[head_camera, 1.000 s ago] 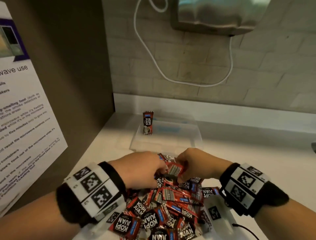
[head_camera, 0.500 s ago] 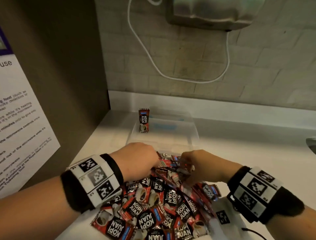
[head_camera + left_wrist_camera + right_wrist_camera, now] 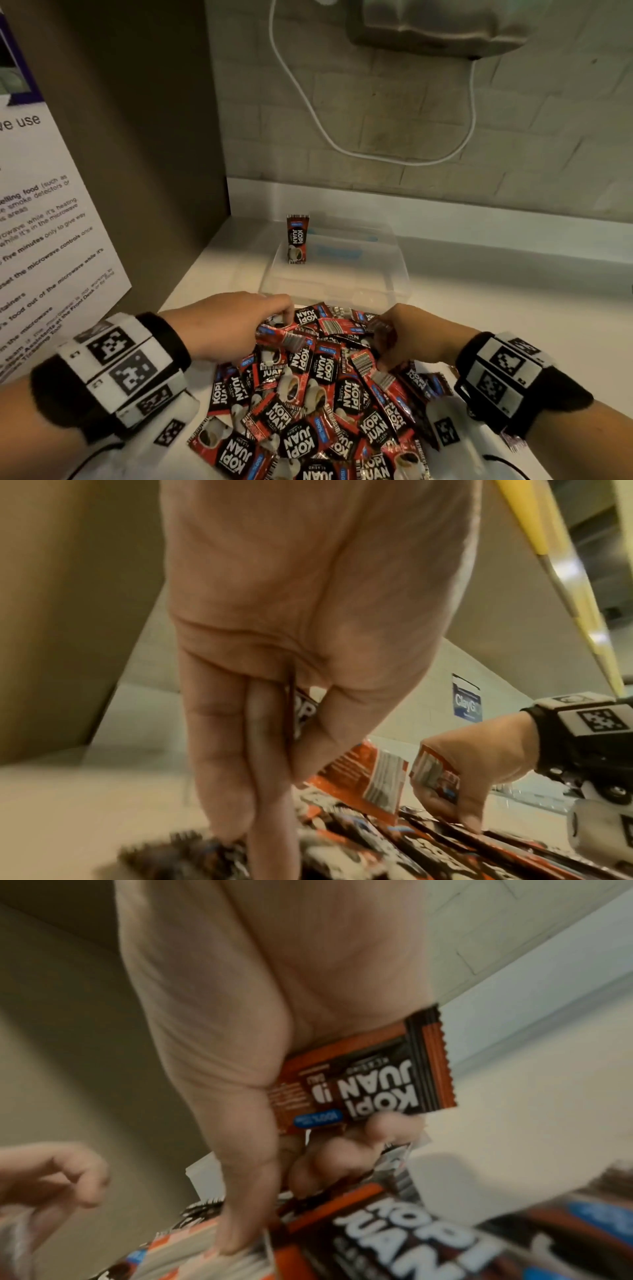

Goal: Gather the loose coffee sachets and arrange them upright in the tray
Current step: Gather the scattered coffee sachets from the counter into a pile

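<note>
A heap of red-and-black coffee sachets (image 3: 308, 394) lies on the white counter in front of me. Behind it stands a clear plastic tray (image 3: 400, 274) with one sachet (image 3: 297, 240) upright in its far left corner. My left hand (image 3: 277, 318) is at the heap's far left edge. Its thumb and fingers pinch sachets (image 3: 303, 715) held on edge. My right hand (image 3: 383, 346) is at the heap's right edge, with a sachet (image 3: 369, 1077) tucked against its palm under curled fingers while the fingertips (image 3: 240, 1242) touch the heap.
A brown cabinet side with a printed microwave notice (image 3: 51, 240) closes the left. The tiled back wall carries a looping white cable (image 3: 342, 147) below a metal appliance (image 3: 438, 27). Bare white counter (image 3: 513, 301) extends to the right of the tray.
My hands, close together over the middle of the heap a second ago, have moved apart to its left and right edges. Each keeps hold of sachets.
</note>
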Demonstrator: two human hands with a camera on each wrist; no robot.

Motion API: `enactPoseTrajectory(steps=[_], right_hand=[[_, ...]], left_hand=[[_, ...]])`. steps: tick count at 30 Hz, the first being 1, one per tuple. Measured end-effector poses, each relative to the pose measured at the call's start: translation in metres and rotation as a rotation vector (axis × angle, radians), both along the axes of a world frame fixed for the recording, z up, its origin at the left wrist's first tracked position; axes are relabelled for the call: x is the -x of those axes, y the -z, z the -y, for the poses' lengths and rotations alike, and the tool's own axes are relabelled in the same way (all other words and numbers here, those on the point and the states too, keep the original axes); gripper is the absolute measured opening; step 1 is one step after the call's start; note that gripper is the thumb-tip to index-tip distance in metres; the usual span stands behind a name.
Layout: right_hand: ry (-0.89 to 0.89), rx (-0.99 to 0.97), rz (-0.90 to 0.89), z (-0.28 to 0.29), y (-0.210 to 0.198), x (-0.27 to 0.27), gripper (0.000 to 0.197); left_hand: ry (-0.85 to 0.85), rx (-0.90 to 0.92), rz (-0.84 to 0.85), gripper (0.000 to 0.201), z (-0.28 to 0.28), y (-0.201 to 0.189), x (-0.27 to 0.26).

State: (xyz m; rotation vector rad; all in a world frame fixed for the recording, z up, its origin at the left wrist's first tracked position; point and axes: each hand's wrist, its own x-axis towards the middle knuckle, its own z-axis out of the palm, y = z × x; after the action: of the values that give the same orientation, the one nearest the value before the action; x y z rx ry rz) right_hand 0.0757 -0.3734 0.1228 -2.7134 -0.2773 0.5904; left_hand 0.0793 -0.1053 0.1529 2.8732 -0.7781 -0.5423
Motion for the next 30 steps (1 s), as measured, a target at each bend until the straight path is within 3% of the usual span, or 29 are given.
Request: enactPoseTrajectory(steps=[2,6,11,14,17,19,22,25,27,30], right_hand=[[0.017,-0.043,0.013,0.0,-0.001,0.0,0.017],[0.098,-0.089,0.049,0.007,-0.012,0.004,0.03],[0.115,0.198,-0.028,0.024,-0.013,0.021,0.04],[0.084,0.254,-0.094,0.027,-0.005,0.028,0.038],[0.115,0.199,-0.109,0.031,-0.001,0.03,0.038],[0.142,0.142,-0.087,0.034,-0.002,0.03,0.02],[0.259,-0.028,-0.028,0.042,-0.009,0.029,0.007],[0.425,-0.224,0.009,0.055,-0.019,0.031,0.009],[0.459,-0.166,0.064,0.068,-0.016,0.03,0.014],[0.423,0.122,0.092,0.081,-0.007,0.031,0.017]], left_hand=[[0.009,0.03,-0.014,0.066,0.0,0.008,0.0],[0.027,0.041,0.064,0.028,0.002,0.016,0.002],[-0.005,0.086,0.074,0.009,0.004,0.013,0.003],[-0.08,0.268,-0.061,0.01,0.008,0.013,0.004],[-0.013,0.311,-0.095,0.016,0.013,0.014,0.012],[0.093,0.197,-0.113,0.013,0.018,0.015,0.021],[0.222,-0.002,-0.181,0.053,0.026,0.018,0.032],[0.326,-0.048,-0.167,0.069,0.033,0.024,0.036],[0.366,-0.054,-0.14,0.072,0.035,0.028,0.036],[0.391,-0.03,-0.143,0.067,0.036,0.029,0.033]])
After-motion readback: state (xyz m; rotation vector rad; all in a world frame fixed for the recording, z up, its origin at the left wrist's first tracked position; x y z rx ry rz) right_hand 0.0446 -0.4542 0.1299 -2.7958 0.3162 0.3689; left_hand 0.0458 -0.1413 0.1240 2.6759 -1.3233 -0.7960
